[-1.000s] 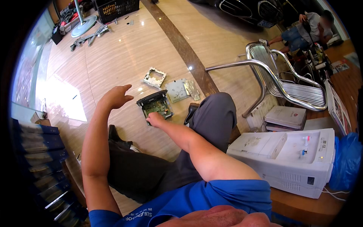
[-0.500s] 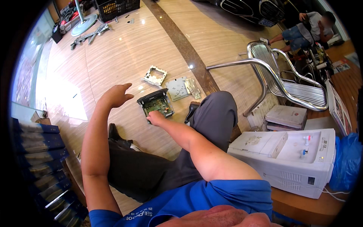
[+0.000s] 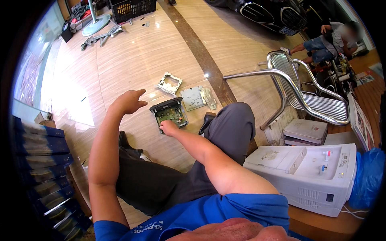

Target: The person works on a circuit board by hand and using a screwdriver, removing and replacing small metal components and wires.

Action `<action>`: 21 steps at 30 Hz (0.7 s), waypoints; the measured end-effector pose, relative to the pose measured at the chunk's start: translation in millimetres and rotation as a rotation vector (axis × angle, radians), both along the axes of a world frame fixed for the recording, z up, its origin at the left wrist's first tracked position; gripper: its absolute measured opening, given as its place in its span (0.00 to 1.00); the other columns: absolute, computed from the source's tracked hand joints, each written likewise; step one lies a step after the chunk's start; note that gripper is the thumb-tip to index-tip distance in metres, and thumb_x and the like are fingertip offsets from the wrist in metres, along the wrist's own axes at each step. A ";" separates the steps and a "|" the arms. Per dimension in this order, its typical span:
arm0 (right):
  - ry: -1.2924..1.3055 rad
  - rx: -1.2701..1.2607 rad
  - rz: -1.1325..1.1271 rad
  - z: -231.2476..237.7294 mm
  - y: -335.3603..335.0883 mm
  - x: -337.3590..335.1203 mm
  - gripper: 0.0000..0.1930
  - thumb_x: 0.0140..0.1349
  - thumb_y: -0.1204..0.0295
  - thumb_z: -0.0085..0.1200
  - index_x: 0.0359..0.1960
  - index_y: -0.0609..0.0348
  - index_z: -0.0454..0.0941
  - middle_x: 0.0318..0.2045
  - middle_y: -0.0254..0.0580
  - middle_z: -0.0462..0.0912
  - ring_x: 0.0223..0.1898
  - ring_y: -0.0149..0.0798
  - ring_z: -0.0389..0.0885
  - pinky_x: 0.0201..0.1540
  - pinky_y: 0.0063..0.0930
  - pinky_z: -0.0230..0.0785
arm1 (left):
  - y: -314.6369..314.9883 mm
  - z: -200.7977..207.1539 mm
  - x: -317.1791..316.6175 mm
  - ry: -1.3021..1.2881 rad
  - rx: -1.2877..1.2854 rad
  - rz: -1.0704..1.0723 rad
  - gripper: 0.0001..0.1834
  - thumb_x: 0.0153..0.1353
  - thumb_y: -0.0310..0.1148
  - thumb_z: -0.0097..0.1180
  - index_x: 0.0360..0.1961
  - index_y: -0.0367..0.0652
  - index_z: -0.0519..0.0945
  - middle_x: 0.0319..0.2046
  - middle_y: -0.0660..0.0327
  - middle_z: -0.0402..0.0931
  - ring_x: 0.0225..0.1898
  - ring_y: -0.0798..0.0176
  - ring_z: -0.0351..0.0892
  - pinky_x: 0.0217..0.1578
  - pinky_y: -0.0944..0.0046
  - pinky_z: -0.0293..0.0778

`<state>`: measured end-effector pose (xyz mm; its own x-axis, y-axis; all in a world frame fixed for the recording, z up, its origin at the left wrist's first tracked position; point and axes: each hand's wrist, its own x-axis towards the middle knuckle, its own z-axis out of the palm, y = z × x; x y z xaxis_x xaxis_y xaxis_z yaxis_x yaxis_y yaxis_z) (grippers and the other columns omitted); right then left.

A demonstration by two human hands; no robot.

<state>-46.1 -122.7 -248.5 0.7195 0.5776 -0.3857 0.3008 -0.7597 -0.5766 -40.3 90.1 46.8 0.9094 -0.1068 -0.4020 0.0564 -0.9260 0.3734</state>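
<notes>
Touching electronics (image 3: 173, 114), the person (image 3: 225, 170) wears a white-lettered shirt (image 3: 193, 209).

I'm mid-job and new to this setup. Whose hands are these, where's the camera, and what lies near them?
No machine here: these are a person's bare hands, seen from a camera worn on the head, looking down. The right hand is at the near edge of an opened electronic unit with a dark front panel and green circuit board; I cannot tell its exact grip. The left hand hangs open to the left, holding nothing. Beyond the unit on the floor lies a pale frame; to the right, a grey plate with a paler part at its right edge.
</notes>
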 end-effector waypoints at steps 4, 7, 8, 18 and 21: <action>-0.019 0.026 0.036 -3.7 0.0 1.1 0.13 0.60 0.60 0.57 0.34 0.56 0.84 0.36 0.54 0.84 0.40 0.57 0.83 0.44 0.49 0.75 | 0.8 -2.3 0.0 -0.017 -0.030 -0.006 0.32 0.63 0.44 0.60 0.65 0.41 0.69 0.55 0.42 0.75 0.58 0.40 0.73 0.57 0.51 0.70; -0.034 0.055 0.058 -6.1 -0.3 1.5 0.12 0.61 0.60 0.56 0.34 0.55 0.84 0.36 0.53 0.84 0.41 0.57 0.82 0.45 0.49 0.74 | 1.3 -4.3 0.9 -0.012 -0.023 -0.003 0.32 0.63 0.44 0.59 0.65 0.41 0.69 0.55 0.42 0.75 0.58 0.40 0.73 0.57 0.51 0.70; -0.036 0.064 0.057 -6.7 -0.5 1.4 0.12 0.61 0.60 0.55 0.34 0.55 0.84 0.36 0.53 0.84 0.41 0.57 0.82 0.45 0.49 0.74 | 1.4 -4.8 1.2 -0.015 -0.025 -0.004 0.32 0.63 0.44 0.59 0.65 0.41 0.69 0.55 0.42 0.75 0.58 0.40 0.73 0.57 0.51 0.70; -0.046 0.081 0.041 -9.1 -1.5 -1.1 0.12 0.61 0.61 0.53 0.32 0.55 0.83 0.35 0.53 0.84 0.39 0.57 0.82 0.44 0.50 0.74 | 1.6 -5.3 1.1 -0.017 -0.021 -0.010 0.32 0.63 0.43 0.59 0.65 0.41 0.69 0.55 0.42 0.76 0.57 0.40 0.74 0.57 0.50 0.71; -0.022 0.092 0.025 -8.2 -1.4 -1.8 0.12 0.61 0.62 0.53 0.33 0.56 0.83 0.35 0.53 0.84 0.39 0.58 0.82 0.44 0.50 0.74 | 1.0 -4.6 0.8 -0.013 -0.003 -0.009 0.32 0.63 0.44 0.58 0.65 0.43 0.69 0.55 0.45 0.76 0.58 0.43 0.74 0.57 0.50 0.71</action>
<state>-47.9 -124.0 -256.7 0.7121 0.6279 -0.3142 0.3324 -0.6957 -0.6368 -39.5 91.1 42.2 0.9136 -0.1158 -0.3897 0.0435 -0.9253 0.3768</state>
